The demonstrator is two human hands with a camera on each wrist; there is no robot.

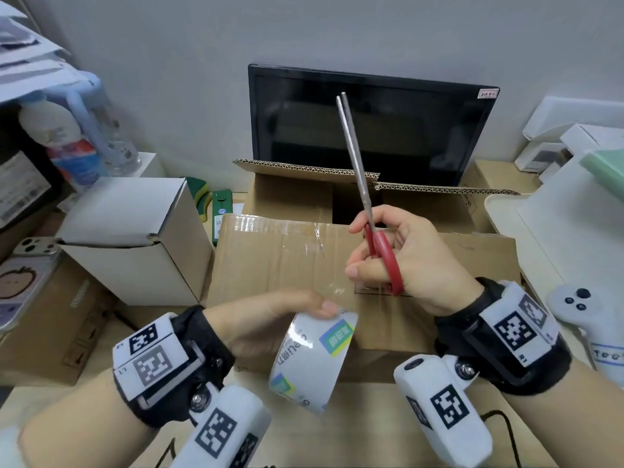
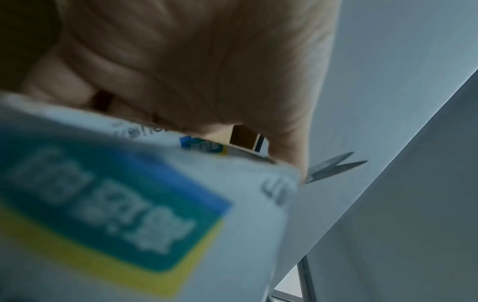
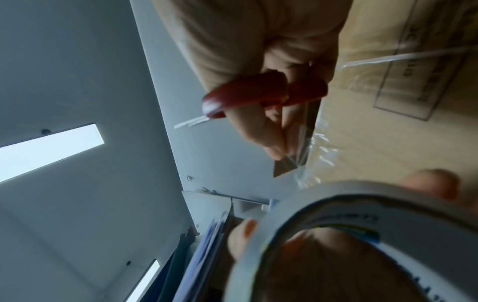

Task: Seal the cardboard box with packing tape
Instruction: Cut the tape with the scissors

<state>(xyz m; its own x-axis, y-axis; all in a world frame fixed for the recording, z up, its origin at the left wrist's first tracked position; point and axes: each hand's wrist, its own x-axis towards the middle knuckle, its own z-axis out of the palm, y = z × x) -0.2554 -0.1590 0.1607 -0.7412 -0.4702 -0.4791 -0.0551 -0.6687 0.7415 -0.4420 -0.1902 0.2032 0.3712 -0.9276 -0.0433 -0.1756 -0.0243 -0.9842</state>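
- Nearest the camera, the left hand (image 1: 266, 329) grips the tape roll (image 1: 312, 359), thumb over the outer rim and fingers curled through the core. The roll is held off the desk at the near edge of the cardboard box (image 1: 270, 261), which appears intended to keep a pulled length of tape taut above the lid.
- Just beyond, a clear strip of tape (image 3: 314, 155) runs from the roll toward the box top; it is thin and glossy, and where it ends cannot be told.
- To the right, the right hand (image 1: 408, 258) holds the scissors (image 1: 381, 251) by the red handles, fingers curled through the loops. The blades point up and away and are only slightly parted, clear of the tape. This is judged a ready position ahead of a cut, with the points kept off both hands.
- Under both hands, the box lies flat on the desk, near flaps folded down. Shiny tape already lies along part of the top, so sealing is judged part done.
- Behind it, a second open carton (image 1: 304, 194) stands with flaps raised.
- At the left, a white box (image 1: 135, 238) stands beside the work, just apart from it.
- Farthest back, a dark monitor (image 1: 371, 130) stands against the wall.
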